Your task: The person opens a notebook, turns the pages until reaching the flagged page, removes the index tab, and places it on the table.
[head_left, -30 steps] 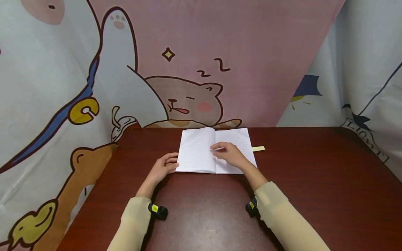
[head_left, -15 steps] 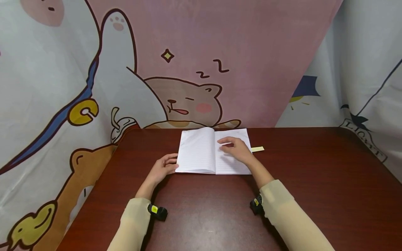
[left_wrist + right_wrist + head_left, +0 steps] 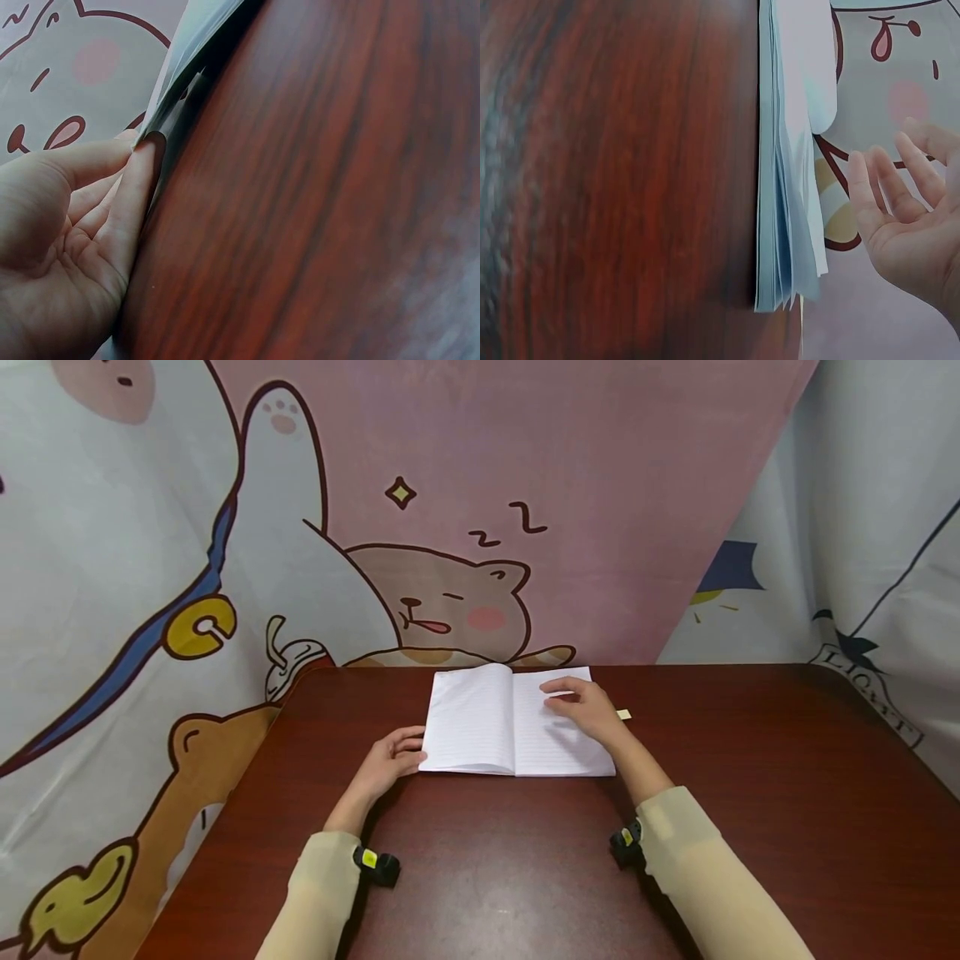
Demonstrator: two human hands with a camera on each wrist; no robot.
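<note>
An open notebook (image 3: 471, 718) with lined white pages lies at the far side of the table. At its left edge, my left hand (image 3: 386, 762) pinches the pages and cover between thumb and fingers, as the left wrist view shows up close. Over the right page hovers my right hand (image 3: 591, 710), fingers loosely bent and apart, holding nothing. In the right wrist view that hand stands clear of the notebook's slightly fanned pages (image 3: 791, 225). A pale yellow strip (image 3: 624, 715) sticks out past the right page, partly hidden behind the right hand.
The dark reddish-brown table (image 3: 495, 860) reaches to a cloth backdrop (image 3: 615, 527) printed with cartoon animals. More printed cloth hangs at the left and right sides. Each wrist carries a small black camera, such as the left one (image 3: 378, 867).
My right hand has moved to the right, from the notebook's middle fold across the right page, now covering part of the yellow strip. The left hand has stayed at the left edge.
</note>
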